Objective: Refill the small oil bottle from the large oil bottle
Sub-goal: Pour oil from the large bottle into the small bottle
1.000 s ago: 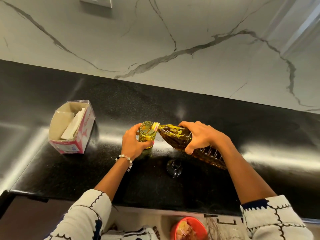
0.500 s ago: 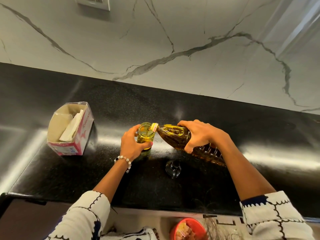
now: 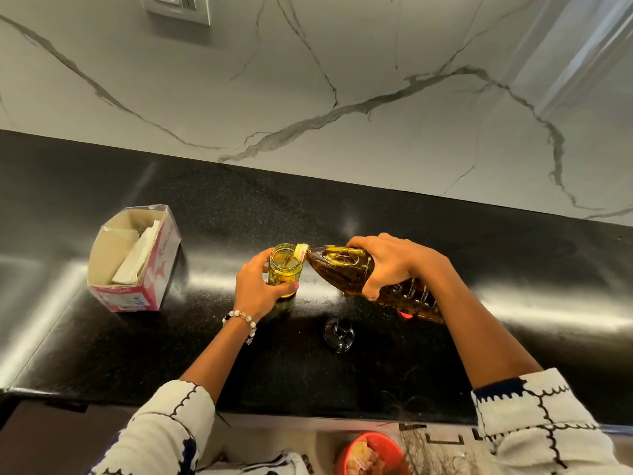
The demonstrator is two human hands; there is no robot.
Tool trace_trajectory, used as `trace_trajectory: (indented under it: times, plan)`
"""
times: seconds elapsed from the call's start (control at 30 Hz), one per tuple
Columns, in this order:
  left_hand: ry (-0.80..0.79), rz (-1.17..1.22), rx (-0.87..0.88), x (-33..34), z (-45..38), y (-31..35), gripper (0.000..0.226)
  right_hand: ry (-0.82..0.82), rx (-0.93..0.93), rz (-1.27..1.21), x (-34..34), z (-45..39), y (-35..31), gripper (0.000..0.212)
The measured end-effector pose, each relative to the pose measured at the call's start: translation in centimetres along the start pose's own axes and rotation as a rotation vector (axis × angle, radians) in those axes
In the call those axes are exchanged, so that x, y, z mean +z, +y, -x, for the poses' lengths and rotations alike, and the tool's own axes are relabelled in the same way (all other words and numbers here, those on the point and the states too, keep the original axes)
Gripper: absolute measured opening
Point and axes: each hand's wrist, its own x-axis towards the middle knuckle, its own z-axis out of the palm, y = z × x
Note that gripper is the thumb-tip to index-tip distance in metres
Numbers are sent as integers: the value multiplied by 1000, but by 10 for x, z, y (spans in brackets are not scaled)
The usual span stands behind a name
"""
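Since the picture from a moment ago, very little has moved: the big bottle is tipped about the same way and both hands are in the same spots, and only the view has slid down a tiny bit, so more of the wall plug shows at the top. The left hand (image 3: pixel 258 289) is wrapped around the small oil bottle (image 3: pixel 286 270), which stands upright on the black counter (image 3: pixel 513 255) with its top open. You can see yellow oil inside the small oil bottle. The right hand (image 3: pixel 390 262) grips the large oil bottle (image 3: pixel 346 267) around its middle, fingers curled over the top and thumb underneath. The large oil bottle is tipped over almost flat, and its yellow mouth rests right at the rim of the small one. A thin stream of oil runs from the mouth into the small bottle. The back end of the large bottle points to the right, under the right wrist. A dark round cap (image 3: pixel 338 334) lies on the counter, near the person and between the two arms. A pink and white box (image 3: pixel 135 260) with paper inside sits on the counter, well to the left. A bead bracelet (image 3: pixel 241 320) is on the left wrist. A wall plug (image 3: pixel 178 6) sits high on the white marble wall (image 3: pixel 342 80). A red bowl (image 3: pixel 371 454) shows at the bottom, below the counter edge.
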Motion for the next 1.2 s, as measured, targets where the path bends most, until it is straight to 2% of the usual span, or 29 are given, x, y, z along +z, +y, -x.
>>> trace_trajectory:
  times: [1.2]
  plan:
    - [-2,-42,-13,0,1,2,75,-45,-33,-63,-8,0,6,77]
